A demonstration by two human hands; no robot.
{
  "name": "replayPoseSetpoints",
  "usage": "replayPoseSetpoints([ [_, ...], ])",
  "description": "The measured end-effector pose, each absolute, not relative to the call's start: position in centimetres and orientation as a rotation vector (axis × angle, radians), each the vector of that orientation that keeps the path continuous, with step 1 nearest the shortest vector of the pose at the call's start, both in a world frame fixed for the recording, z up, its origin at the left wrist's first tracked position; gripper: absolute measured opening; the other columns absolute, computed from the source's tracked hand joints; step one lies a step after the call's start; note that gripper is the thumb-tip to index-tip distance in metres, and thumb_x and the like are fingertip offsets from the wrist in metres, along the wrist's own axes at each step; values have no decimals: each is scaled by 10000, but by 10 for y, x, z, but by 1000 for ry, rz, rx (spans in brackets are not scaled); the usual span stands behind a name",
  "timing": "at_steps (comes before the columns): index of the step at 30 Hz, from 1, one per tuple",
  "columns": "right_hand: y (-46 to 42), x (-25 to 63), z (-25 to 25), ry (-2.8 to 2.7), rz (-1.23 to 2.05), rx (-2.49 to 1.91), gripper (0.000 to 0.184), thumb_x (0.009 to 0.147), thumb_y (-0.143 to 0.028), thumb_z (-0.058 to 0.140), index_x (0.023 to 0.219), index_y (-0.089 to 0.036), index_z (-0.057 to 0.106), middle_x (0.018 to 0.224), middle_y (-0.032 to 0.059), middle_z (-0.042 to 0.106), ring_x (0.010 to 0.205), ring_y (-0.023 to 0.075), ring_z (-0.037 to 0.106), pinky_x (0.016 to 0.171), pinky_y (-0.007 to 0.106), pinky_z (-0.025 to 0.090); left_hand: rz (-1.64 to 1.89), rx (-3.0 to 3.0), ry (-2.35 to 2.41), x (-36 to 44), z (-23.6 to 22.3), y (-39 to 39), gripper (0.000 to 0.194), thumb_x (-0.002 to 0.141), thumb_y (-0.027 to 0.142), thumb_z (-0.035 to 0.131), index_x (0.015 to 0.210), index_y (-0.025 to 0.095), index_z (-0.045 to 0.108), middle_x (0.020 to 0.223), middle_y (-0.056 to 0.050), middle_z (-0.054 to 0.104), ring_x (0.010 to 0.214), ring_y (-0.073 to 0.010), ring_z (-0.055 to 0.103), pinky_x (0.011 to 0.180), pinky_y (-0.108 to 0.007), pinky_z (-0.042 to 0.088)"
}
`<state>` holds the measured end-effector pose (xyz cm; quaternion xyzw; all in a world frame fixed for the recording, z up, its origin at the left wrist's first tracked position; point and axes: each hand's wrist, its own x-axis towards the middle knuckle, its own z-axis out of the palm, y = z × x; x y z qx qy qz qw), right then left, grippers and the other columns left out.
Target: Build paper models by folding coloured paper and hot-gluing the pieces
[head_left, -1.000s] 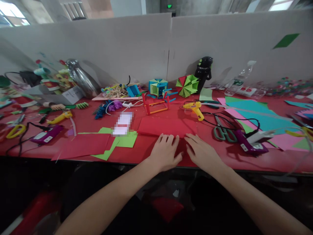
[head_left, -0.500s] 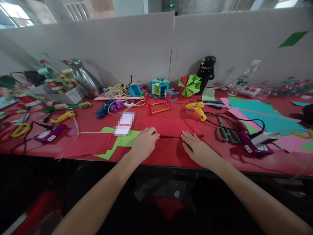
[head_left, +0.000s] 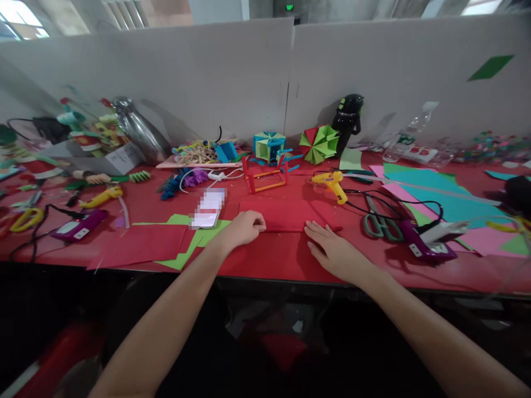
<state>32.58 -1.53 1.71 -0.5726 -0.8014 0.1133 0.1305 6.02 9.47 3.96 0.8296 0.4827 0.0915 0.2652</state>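
Note:
A red sheet of paper, its near edge folded, lies in front of me on the red tabletop, hard to tell apart from it. At the paper's left end, my left hand is closed, thumb and curled fingertips pressed together at the fold. My right hand rests flat near the right end of the same edge, fingers stretched out and holding nothing. Just behind the paper stands a small frame of red and orange sticks.
Left lie a phone, red sheets over green ones, and a purple power box. Right are a yellow glue gun, scissors, another purple box with cables, and coloured paper. Behind stands a white partition.
My left hand has slid left along the folded edge, uncovering more of the paper. My right hand stays flat in about the same place. The view has shifted slightly.

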Motion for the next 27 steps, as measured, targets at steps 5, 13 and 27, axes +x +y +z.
replayPoseSetpoints([
  [5, -14, 328, 19, -2317, 354, -1655, 527, 964, -254, 373, 1439, -85, 529, 1534, 156, 452, 1456, 273, 377, 1206, 518, 315, 353, 2247, 1374, 55, 39, 95, 148, 888, 327, 680, 836, 191, 650, 846, -31, 700, 795, -184, 645, 681, -269, 436],
  [13, -15, 320, 17, -2339, 256, -1694, 521, 961, -227, 375, 1417, -36, 539, 1520, 187, 467, 1444, 290, 402, 1194, 523, 335, 398, 2840, 1354, 72, 40, 58, 311, 937, 113, 509, 1179, 229, 667, 1270, -72, 664, 1196, -288, 571, 968, -448, 422],
  [27, -16, 326, 21, -2339, 311, -1655, 524, 967, -255, 379, 1437, -76, 526, 1531, 162, 456, 1446, 270, 399, 1195, 515, 340, 49, 2713, 1040, 71, 31, 39, 621, 1045, 556, 248, 1597, 272, 216, 1673, -21, 89, 1553, -287, 61, 1239, -566, 46],
])
